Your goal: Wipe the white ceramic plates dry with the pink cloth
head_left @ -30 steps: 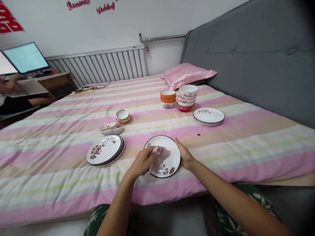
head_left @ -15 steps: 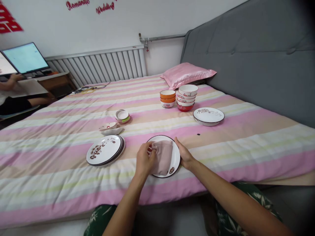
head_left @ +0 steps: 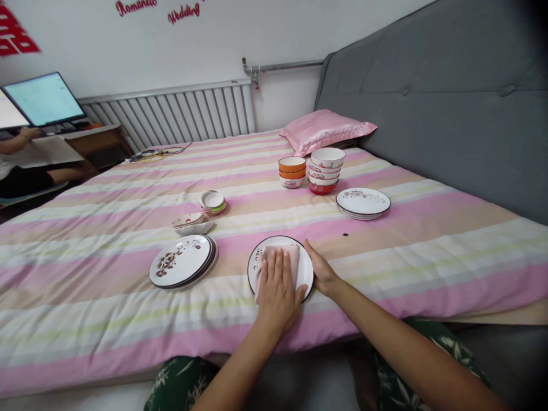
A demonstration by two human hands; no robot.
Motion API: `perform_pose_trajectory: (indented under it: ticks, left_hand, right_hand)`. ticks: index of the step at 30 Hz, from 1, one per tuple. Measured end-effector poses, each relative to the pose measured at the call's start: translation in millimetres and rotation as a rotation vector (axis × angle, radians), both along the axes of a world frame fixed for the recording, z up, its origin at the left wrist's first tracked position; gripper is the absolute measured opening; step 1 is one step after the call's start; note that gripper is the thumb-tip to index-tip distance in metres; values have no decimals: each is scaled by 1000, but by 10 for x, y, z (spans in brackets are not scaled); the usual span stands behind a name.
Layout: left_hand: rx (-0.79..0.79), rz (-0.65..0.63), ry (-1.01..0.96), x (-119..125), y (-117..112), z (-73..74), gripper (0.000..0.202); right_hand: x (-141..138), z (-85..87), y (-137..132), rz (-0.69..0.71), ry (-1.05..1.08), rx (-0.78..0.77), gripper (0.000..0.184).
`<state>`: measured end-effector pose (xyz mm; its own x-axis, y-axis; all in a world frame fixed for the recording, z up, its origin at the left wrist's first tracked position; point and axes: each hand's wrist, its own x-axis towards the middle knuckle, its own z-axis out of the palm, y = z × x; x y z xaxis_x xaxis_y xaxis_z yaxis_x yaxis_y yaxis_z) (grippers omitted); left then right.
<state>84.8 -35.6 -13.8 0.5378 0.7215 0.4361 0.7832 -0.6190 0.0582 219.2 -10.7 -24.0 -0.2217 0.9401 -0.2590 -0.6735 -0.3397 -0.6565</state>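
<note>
A white plate [head_left: 256, 261] with a dark rim and brown flower print lies on the striped bedspread near the bed's front edge. A dusty-pink cloth [head_left: 282, 250] is spread over its middle. My left hand [head_left: 277, 290] lies flat on the cloth, fingers stretched out and pressing down. My right hand [head_left: 322, 273] grips the plate's right rim, with the thumb on top of the edge.
A stack of matching plates [head_left: 182, 261] lies to the left, with small dishes [head_left: 192, 222] and saucers [head_left: 213, 201] behind it. Stacked bowls [head_left: 326, 169], orange bowls [head_left: 292, 171] and more plates [head_left: 363, 202] sit further back right. A pink pillow [head_left: 325, 129] and a grey headboard stand beyond. Another person sits at a laptop [head_left: 43, 100], far left.
My left hand went from pinching the bunched cloth to spreading it out and lying flat on it over the plate. My right hand stayed on the rim.
</note>
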Motion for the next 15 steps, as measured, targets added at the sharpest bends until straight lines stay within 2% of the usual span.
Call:
perform_pose_trajectory:
  ticks: [3, 6, 10, 15]
  left_hand:
    - [-12, 61, 58, 7, 32, -93, 62]
    - [-26, 57, 60, -25, 83, -103, 62]
    - [-53, -15, 44, -68, 115, -67, 64]
    - [-115, -170, 37, -86, 95, -10, 61]
  right_hand:
    - [-3, 4, -2, 7, -8, -16, 51]
    - [-2, 11, -6, 9, -9, -19, 51]
    - [-3, 11, -5, -2, -15, 0, 51]
    - [-1, -10, 3, 34, -13, -8, 55]
